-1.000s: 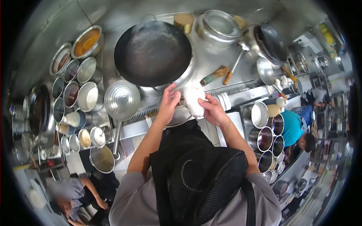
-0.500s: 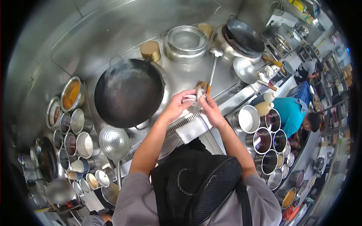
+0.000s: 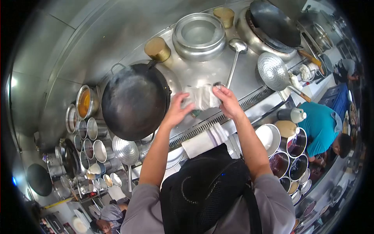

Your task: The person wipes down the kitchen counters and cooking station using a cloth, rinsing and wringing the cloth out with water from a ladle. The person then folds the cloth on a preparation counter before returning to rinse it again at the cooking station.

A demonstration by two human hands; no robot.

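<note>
A white cloth [image 3: 204,98] is spread between my two hands above the steel stove top, its left part blurred. My right hand [image 3: 229,102] pinches the cloth's right edge between thumb and fingers. At the cloth's left edge is my left hand [image 3: 179,110], thumb and fingers apart, with no clear grip on it. A small greenish thing [image 3: 195,113] shows under the cloth; its kind is unclear. Left of my hands sits a large black wok [image 3: 134,103], hazy inside. Beyond my right hand lies a ladle [image 3: 237,46], its handle end partly hidden.
A folded striped towel [image 3: 204,140] lies on the front edge. Perforated strainers [image 3: 272,72] rest at both sides. Behind stand a steel pot [image 3: 198,50] and golden tins [image 3: 157,48]. Containers of sauces [image 3: 278,163] crowd both sides. A person in teal [image 3: 319,124] bends at the right.
The bunched cloth has been opened out between my hands, which have moved apart. My left fingers have spread. The camera view has shifted, showing more of the left side.
</note>
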